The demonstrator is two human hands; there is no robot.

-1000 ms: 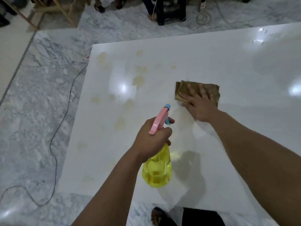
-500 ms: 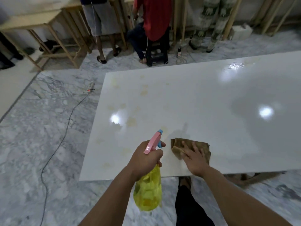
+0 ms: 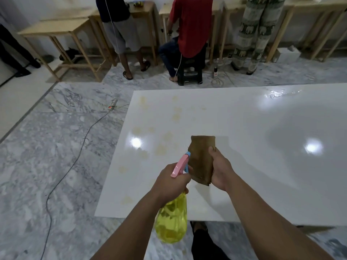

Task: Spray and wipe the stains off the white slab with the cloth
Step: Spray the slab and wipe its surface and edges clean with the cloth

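Note:
A large glossy white slab (image 3: 244,147) fills the middle and right of the view. Several pale yellow stains (image 3: 161,149) dot its left part. My left hand (image 3: 170,182) grips a yellow spray bottle (image 3: 172,222) with a pink and blue spray head, nozzle pointing forward over the slab's near left area. My right hand (image 3: 221,171) holds a folded brown cloth (image 3: 201,158) lifted off the slab, just right of the nozzle.
Grey marble floor (image 3: 47,156) surrounds the slab, with a black cable (image 3: 62,181) and a power strip (image 3: 112,105) at the left. Wooden tables (image 3: 62,29) and three people stand or sit along the far wall. My foot (image 3: 199,227) shows below the slab's near edge.
My right hand has lifted the cloth off the slab, where it lay pressed flat before. The view has tilted up, showing the far wall and people. The bottle stays in my left hand.

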